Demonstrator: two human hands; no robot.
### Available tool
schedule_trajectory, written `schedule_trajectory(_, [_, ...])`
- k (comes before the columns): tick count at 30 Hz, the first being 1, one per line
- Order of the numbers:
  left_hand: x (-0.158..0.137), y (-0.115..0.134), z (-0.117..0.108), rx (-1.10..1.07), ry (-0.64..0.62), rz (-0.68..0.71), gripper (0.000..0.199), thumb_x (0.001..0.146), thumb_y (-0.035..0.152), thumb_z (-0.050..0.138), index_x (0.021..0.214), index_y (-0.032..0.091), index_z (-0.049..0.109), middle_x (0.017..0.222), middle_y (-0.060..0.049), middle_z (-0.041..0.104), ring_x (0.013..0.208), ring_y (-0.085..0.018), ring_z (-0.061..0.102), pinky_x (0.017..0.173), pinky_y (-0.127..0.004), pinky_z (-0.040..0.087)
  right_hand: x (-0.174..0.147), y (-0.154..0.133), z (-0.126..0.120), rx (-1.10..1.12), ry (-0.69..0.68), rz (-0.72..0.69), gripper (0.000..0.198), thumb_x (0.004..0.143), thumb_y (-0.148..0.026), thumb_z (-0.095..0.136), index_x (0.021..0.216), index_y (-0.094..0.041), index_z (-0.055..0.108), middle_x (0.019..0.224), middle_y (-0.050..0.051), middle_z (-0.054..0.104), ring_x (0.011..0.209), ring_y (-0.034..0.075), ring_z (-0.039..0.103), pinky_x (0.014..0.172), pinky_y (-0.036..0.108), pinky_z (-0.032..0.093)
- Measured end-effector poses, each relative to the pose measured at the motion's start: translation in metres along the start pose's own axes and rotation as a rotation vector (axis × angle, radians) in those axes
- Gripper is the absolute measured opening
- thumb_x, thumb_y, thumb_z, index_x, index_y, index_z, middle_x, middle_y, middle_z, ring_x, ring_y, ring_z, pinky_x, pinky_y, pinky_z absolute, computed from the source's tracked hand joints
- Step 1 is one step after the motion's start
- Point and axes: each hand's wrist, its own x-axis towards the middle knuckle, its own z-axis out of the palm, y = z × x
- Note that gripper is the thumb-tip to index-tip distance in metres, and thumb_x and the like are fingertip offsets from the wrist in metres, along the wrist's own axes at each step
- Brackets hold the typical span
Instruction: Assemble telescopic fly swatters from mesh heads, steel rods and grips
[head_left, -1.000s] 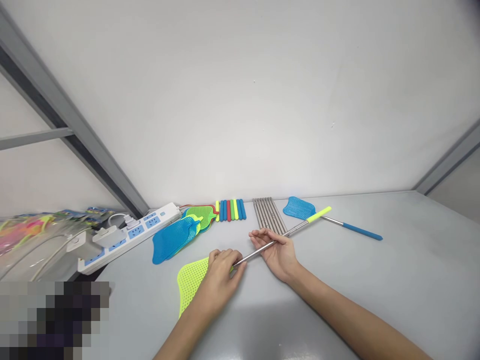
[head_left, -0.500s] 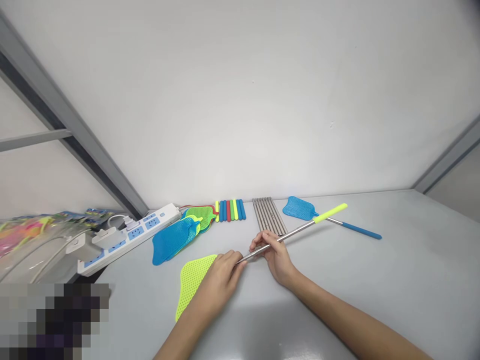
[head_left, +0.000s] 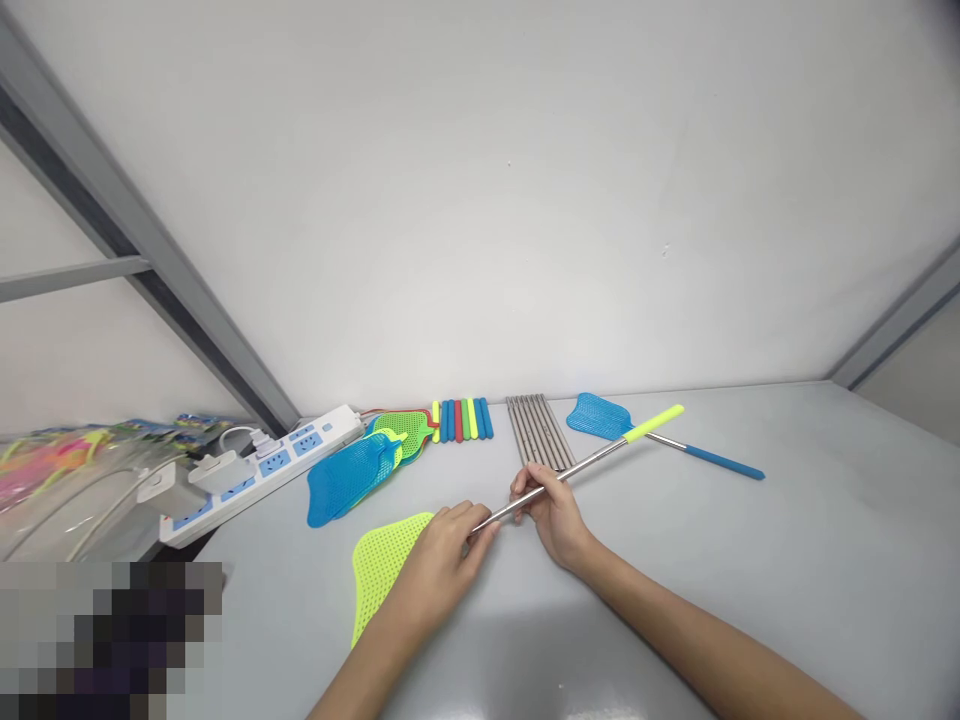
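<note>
A yellow-green perforated fly swatter head (head_left: pixel 382 565) lies low under my left hand (head_left: pixel 442 555), whose fingers are closed at its neck end, where the rod's tip meets it. That joint is hidden by my fingers. My right hand (head_left: pixel 551 515) is wrapped round the middle of a slim metal rod (head_left: pixel 592 460), which slants up to the right. On the rod's far end sits a yellow handle grip (head_left: pixel 655 423). Behind the right hand lies a row of several bare metal rods (head_left: pixel 538 430). A whole blue fly swatter (head_left: pixel 600 416) with a blue handle (head_left: pixel 724 462) rests beyond the yellow grip.
Several coloured handle grips (head_left: pixel 463 420) lie side by side near the wall. Left of them are stacked swatter heads, blue (head_left: pixel 349 480) and green (head_left: pixel 405 432). A white power strip (head_left: pixel 262 470) with plugs and cables runs along the left, beside clear plastic bags (head_left: pixel 60 480).
The rod with the yellow grip has shifted slightly down and left at its far end. My right hand has moved slightly right along it. The left hand stays at the swatter head.
</note>
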Motion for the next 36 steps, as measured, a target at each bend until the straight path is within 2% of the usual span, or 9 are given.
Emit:
schedule_trajectory(11, [-0.0012, 0.0015, 0.0021, 0.031, 0.019, -0.013, 0.031, 0.084, 0.034, 0.024, 0.068, 0.02, 0.046, 0.067, -0.001, 0.052, 0.065, -0.016, 0.047, 0.063, -0.029, 0.034, 0.0015, -0.0012, -0.0007, 0.059, 0.039, 0.077, 0.031, 0.073, -0.034, 0.045, 0.051, -0.014, 0.053, 0.048, -0.001, 0.046, 0.039, 0.008, 0.041, 0.04, 0.021, 0.031])
schedule_trajectory(16, [-0.001, 0.0023, 0.0004, 0.017, 0.01, -0.034, 0.032, 0.084, 0.035, 0.023, 0.067, 0.02, 0.046, 0.067, -0.001, 0.051, 0.065, -0.016, 0.046, 0.064, -0.029, 0.034, 0.0019, 0.0006, -0.0009, 0.016, 0.049, 0.096, 0.035, 0.075, -0.036, 0.043, 0.05, -0.014, 0.051, 0.038, -0.004, 0.038, 0.034, 0.007, 0.036, 0.037, 0.02, 0.027])
schedule_trajectory(22, [-0.0011, 0.0022, -0.0011, 0.007, 0.016, -0.036, 0.033, 0.084, 0.036, 0.022, 0.064, 0.02, 0.044, 0.065, -0.001, 0.051, 0.065, -0.016, 0.046, 0.063, -0.03, 0.034, 0.0017, 0.0017, -0.0019, -0.025, 0.053, 0.083, 0.035, 0.074, -0.039, 0.045, 0.051, -0.014, 0.052, 0.037, -0.005, 0.036, 0.034, 0.007, 0.036, 0.037, 0.019, 0.028])
schedule_trajectory(30, [-0.0008, 0.0018, -0.0045, 0.008, 0.016, -0.031, 0.033, 0.084, 0.036, 0.024, 0.064, 0.02, 0.045, 0.063, 0.0, 0.051, 0.062, -0.015, 0.045, 0.063, -0.029, 0.033, 0.0007, 0.0017, 0.0004, -0.097, 0.057, 0.038, 0.033, 0.074, -0.038, 0.044, 0.059, -0.013, 0.058, 0.052, 0.003, 0.055, 0.043, 0.011, 0.048, 0.04, 0.022, 0.036])
schedule_trajectory(36, [-0.0007, -0.0007, -0.0012, 0.007, 0.003, -0.02, 0.032, 0.084, 0.036, 0.022, 0.063, 0.02, 0.041, 0.063, 0.0, 0.05, 0.06, -0.015, 0.044, 0.063, -0.03, 0.033, -0.0007, -0.0008, 0.0014, -0.116, 0.051, 0.06, 0.033, 0.075, -0.037, 0.043, 0.062, -0.012, 0.06, 0.058, 0.008, 0.062, 0.051, 0.014, 0.055, 0.048, 0.025, 0.04])
